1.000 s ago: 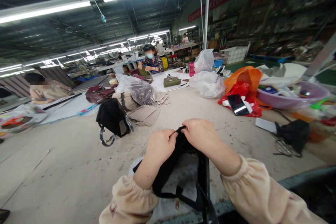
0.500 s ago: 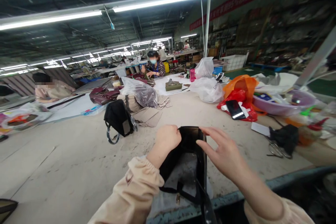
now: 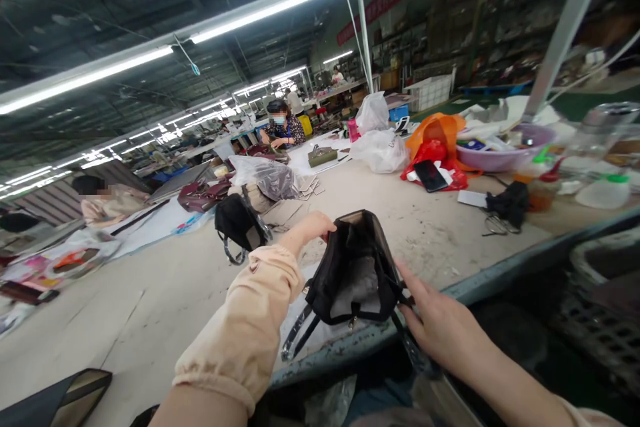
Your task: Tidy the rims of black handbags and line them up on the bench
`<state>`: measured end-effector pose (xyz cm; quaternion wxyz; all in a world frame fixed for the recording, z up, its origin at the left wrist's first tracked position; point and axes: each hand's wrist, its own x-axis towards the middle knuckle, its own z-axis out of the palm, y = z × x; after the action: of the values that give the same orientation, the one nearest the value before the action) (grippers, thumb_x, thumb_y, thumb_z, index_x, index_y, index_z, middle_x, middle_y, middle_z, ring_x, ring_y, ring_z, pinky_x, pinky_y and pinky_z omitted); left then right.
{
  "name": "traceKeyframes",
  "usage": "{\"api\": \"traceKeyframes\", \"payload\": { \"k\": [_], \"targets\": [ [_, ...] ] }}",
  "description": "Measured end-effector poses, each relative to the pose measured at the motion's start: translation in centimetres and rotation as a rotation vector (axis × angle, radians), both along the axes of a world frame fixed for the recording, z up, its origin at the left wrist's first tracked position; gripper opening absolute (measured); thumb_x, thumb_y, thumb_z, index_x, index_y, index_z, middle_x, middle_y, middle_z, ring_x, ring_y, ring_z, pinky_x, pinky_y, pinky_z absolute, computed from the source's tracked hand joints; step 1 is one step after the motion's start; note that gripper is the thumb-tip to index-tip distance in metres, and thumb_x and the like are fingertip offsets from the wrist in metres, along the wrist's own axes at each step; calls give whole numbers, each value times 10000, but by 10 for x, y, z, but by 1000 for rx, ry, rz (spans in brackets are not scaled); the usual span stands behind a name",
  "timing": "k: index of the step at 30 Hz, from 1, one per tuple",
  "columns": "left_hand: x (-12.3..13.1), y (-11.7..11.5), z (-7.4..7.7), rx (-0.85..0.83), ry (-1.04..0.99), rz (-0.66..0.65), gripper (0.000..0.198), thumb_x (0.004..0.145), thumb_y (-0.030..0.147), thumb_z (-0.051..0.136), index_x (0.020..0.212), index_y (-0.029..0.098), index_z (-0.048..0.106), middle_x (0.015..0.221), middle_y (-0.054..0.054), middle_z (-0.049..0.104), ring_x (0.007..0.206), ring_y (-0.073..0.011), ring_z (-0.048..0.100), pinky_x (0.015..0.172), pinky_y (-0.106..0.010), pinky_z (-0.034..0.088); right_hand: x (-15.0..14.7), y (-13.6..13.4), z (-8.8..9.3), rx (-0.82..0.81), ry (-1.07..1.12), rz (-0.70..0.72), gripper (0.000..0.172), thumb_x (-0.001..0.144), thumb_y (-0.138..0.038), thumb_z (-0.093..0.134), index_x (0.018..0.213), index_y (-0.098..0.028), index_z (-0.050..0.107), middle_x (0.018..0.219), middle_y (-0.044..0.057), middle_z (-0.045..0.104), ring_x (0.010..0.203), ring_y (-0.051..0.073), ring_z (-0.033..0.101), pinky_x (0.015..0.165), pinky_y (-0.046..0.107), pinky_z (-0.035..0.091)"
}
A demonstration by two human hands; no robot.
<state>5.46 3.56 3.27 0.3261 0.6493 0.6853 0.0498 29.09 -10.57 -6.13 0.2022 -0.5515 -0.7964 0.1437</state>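
A black handbag [image 3: 358,267] stands at the table's front edge with its mouth open, showing a grey panel and dark lining inside. My left hand [image 3: 314,227] is closed on the bag's far left rim, its fingertips partly hidden. On the right side, my right hand [image 3: 434,319] grips the bag's wall near a strap, thumb below and fingers along the outside. A strap in clear wrap [image 3: 296,333] droops from the bag's left side, and a small metal zipper pull [image 3: 353,323] hangs at the near rim.
A second black bag [image 3: 240,221] stands left of centre. Farther back are a dark red bag [image 3: 203,195], a green bag [image 3: 323,156] and a co-worker [image 3: 283,125]. To the right lie a phone [image 3: 431,176], a purple basin [image 3: 493,157] and a white bottle [image 3: 603,193].
The bag has tipped so its opening faces me more, with the interior wider in view. My right hand has moved down from the far rim to the bag's right side. The view has tilted.
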Motion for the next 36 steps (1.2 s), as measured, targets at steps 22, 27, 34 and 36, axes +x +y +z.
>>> {"api": "traceKeyframes", "payload": {
  "k": [22, 27, 34, 36],
  "targets": [
    [-27, -67, 9, 260, 238, 7, 509, 832, 569, 451, 549, 165, 574, 577, -57, 607, 665, -196, 601, 658, -284, 408, -4, 1, -5, 96, 91, -4, 729, 803, -99, 370, 1494, -194, 157, 1128, 114, 638, 865, 232, 662, 676, 323, 532],
    [-29, -129, 10, 291, 611, -119, 499, 860, 584, 386, 658, 189, 615, 625, -64, 630, 629, -210, 597, 568, -280, 312, -2, 2, -9, 111, 98, -22, 739, 795, -106, 385, 1493, -206, 164, 1127, 109, 643, 849, 228, 667, 670, 317, 533],
    [-29, -147, -9, 265, 683, -46, 417, 916, 374, 370, 622, 183, 594, 625, -54, 628, 633, -168, 584, 575, -269, 280, -4, 3, -10, 76, 103, -11, 731, 806, -112, 381, 1493, -218, 156, 1162, 116, 615, 881, 237, 657, 709, 335, 530],
    [-28, -145, -12, 274, 633, -4, 409, 908, 351, 385, 577, 180, 556, 573, -34, 582, 603, -153, 555, 564, -264, 268, -3, 4, -10, 62, 108, -11, 738, 805, -108, 375, 1496, -217, 141, 1141, 113, 617, 887, 239, 654, 721, 341, 528]
  ]
}}
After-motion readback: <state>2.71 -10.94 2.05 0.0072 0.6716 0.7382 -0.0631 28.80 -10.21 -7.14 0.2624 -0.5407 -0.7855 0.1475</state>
